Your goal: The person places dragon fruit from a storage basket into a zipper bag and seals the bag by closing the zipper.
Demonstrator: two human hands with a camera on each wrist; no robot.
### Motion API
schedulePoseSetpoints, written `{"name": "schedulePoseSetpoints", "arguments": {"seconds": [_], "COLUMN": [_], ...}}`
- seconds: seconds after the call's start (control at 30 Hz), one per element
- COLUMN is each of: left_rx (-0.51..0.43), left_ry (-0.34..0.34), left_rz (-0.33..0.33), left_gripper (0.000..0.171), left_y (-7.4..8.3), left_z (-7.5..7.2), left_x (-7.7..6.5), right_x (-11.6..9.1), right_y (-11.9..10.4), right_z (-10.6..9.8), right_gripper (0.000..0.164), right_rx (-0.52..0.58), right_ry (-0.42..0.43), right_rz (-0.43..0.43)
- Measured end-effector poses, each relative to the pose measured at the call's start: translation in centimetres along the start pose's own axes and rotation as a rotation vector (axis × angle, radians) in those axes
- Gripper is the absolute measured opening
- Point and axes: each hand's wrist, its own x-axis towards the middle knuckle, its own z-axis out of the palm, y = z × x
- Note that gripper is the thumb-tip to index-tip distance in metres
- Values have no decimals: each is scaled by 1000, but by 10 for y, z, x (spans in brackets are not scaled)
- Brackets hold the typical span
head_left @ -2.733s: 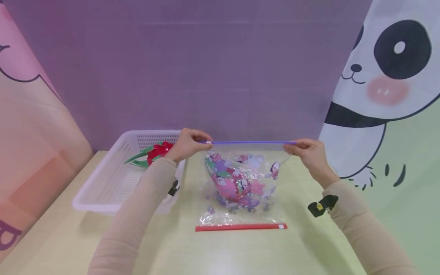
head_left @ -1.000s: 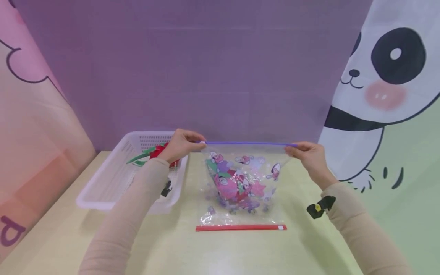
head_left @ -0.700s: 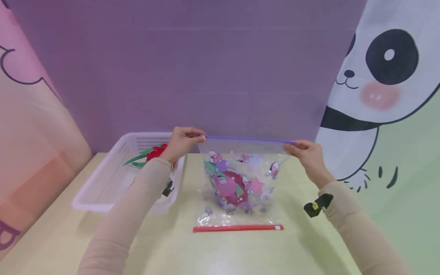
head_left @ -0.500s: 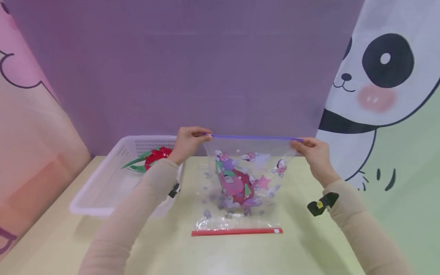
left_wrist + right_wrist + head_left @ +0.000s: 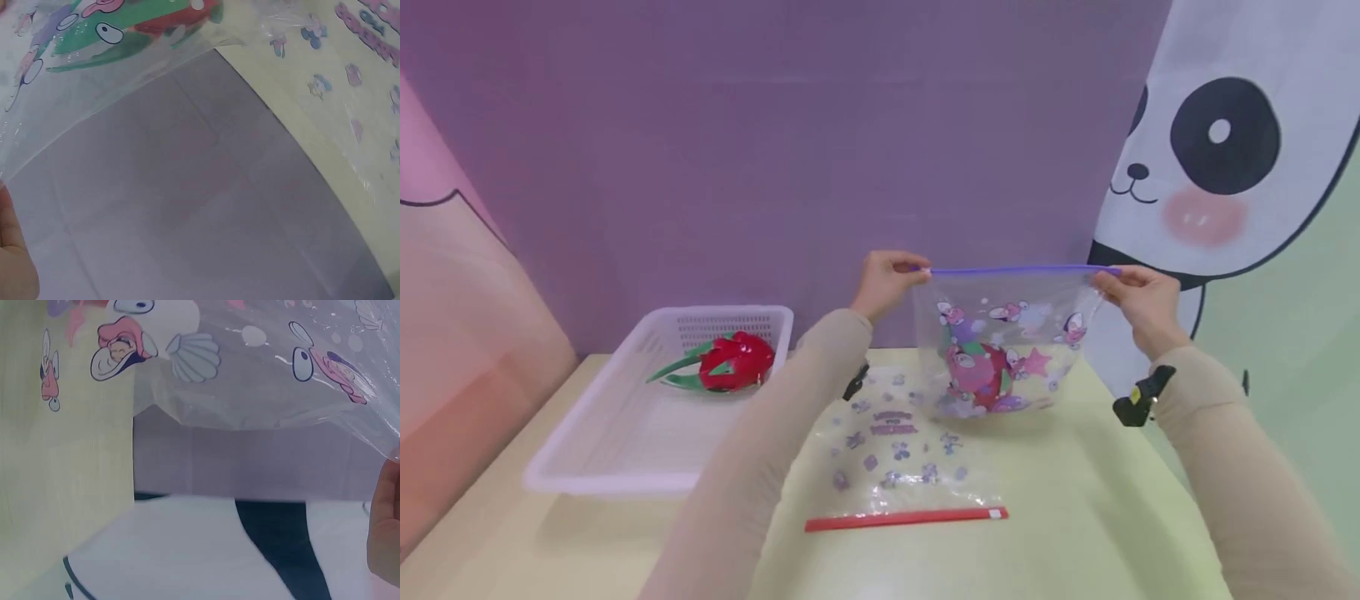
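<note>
In the head view a clear printed zip bag [image 5: 1045, 312] hangs from both hands by its purple zip strip [image 5: 1015, 270]. The left hand [image 5: 886, 283] pinches the strip's left end, and the right hand [image 5: 1146, 304] pinches its right end. Inside the bag sits a red dragon fruit [image 5: 997, 367] with green leaf tips, partly masked by the print. Whether the bag's bottom touches the table is hard to tell. Beside it, a second printed bag [image 5: 868, 487] with a red zip strip [image 5: 906, 520] lies flat. Each wrist view catches only part of its hand at the edge.
A white plastic basket [image 5: 617, 482] stands at the left of the pale table [image 5: 1075, 533], holding another red dragon fruit [image 5: 741, 363] with green leaves. Behind the table rises a purple backdrop [image 5: 820, 167], with a panda-print curtain [image 5: 1206, 325] to the right.
Both hands have lifted the purple-strip bag and carried it to the right, off the red-strip bag, whose printed face now shows. The basket's dragon fruit has come out from behind the left arm.
</note>
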Motion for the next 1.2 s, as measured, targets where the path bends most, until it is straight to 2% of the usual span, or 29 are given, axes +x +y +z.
{"name": "schedulePoseSetpoints", "arguments": {"seconds": [0.1, 0.2, 0.3, 0.4, 0.47, 0.57, 0.63, 0.7, 0.8, 0.87, 0.97, 1.2], "left_rx": [-18, -68, -136, -179, -202, -208, -198, -175, -132, -112, -98, -76], "left_ry": [17, 37, 47, 63, 76, 88, 84, 71, 34, 10, -1, -25], "left_rz": [-9, -34, -79, -116, -121, -108, -101, -104, -118, -125, -119, -66], "left_gripper": [18, 16, 16, 16, 17, 17, 18, 17, 18, 18, 18, 20], "left_y": [-5, -11, -17, -23, -25, -25, -24, -23, -22, -22, -22, -19], "left_z": [21, 41, 55, 62, 64, 65, 64, 63, 62, 62, 62, 61], "left_x": [5, 1, -6, -11, -13, -13, -13, -13, -15, -17, -18, -14], "right_x": [4, 4, 3, 1, 0, 3, 11, 27, 54, 60, 54, 9], "right_y": [0, 5, 15, 24, 28, 32, 40, 54, 80, 86, 79, 33], "right_z": [-14, -28, -37, -42, -44, -45, -50, -58, -75, -80, -79, -58], "right_gripper": [9, 10, 11, 9, 10, 11, 8, 8, 16, 18, 16, 10], "right_rx": [-23, -15, 50, 148, 239, 318, 305, 247, 221, 202, 213, 287], "right_ry": [27, 33, 27, 10, -13, -41, -31, 0, 57, 58, 23, -115], "right_rz": [52, 84, 123, 160, 155, 133, 124, 112, 98, 98, 110, 127]}}
